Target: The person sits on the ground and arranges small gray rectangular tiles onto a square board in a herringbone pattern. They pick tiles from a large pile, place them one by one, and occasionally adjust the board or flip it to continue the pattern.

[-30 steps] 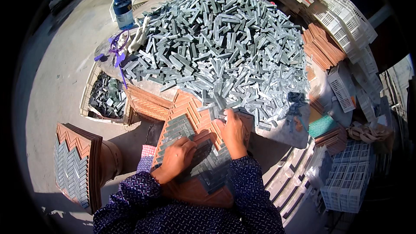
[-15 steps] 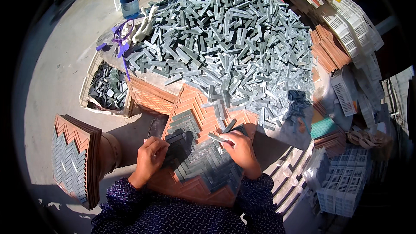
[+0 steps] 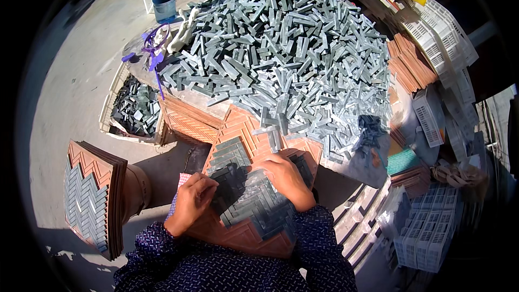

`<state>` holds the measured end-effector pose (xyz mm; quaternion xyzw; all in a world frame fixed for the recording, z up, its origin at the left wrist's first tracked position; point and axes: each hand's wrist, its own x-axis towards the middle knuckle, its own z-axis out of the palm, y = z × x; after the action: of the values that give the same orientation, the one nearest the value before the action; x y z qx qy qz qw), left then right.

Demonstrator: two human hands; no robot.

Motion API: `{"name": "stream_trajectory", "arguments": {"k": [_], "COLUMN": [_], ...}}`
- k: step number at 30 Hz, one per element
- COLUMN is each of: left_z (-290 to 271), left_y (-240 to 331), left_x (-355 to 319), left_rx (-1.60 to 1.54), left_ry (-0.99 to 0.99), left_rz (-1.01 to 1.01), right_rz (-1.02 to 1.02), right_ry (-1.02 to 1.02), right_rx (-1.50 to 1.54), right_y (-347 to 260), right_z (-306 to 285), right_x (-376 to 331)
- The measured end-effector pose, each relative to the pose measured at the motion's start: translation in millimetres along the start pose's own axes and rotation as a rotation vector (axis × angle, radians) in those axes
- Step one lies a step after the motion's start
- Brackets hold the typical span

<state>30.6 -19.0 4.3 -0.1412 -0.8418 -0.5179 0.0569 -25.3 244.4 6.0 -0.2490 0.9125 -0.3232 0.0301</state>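
In front of me, tilted toward my body, lies a terracotta-coloured tray with raised zigzag grooves. Grey stone strips fill much of its middle in a herringbone pattern. My right hand reaches over the pattern, its fingers closed on a grey stone strip and their tips down at the upper part of the laid rows. The palm hides most of what it holds. At the tray's left edge my left hand is closed, thumb and fingertips pinched together; whatever is between them cannot be made out.
Beyond the tray rises a large heap of loose grey strips on a table. Stacked trays stand at the left, beside a crate of dark pieces. A bottle stands at the back left; white plastic baskets are at the right.
My right hand has moved left and slightly up over the pattern, and the strips that stuck out from its fingers are now mostly hidden. My left hand has shifted slightly; pink checked cloth shows beside it.
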Motion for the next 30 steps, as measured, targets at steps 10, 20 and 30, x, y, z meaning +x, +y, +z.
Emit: {"name": "stream_trajectory", "arguments": {"k": [10, 20, 30], "left_z": [3.8, 51.2, 49.4], "left_y": [0.9, -5.8, -3.9], "left_x": [4.0, 19.1, 21.6], "left_rx": [0.129, 0.555, 0.61], "left_ry": [-0.082, -0.304, -0.348], "left_rz": [0.082, 0.358, 0.431], "right_rz": [0.222, 0.467, 0.451], "right_ry": [0.313, 0.243, 0.167], "right_rx": [-0.004, -0.126, -0.055], "right_y": [17.0, 15.7, 6.7], "right_z": [-13.9, -7.7, -8.1], "right_x": [-0.7, 12.5, 1.3]}}
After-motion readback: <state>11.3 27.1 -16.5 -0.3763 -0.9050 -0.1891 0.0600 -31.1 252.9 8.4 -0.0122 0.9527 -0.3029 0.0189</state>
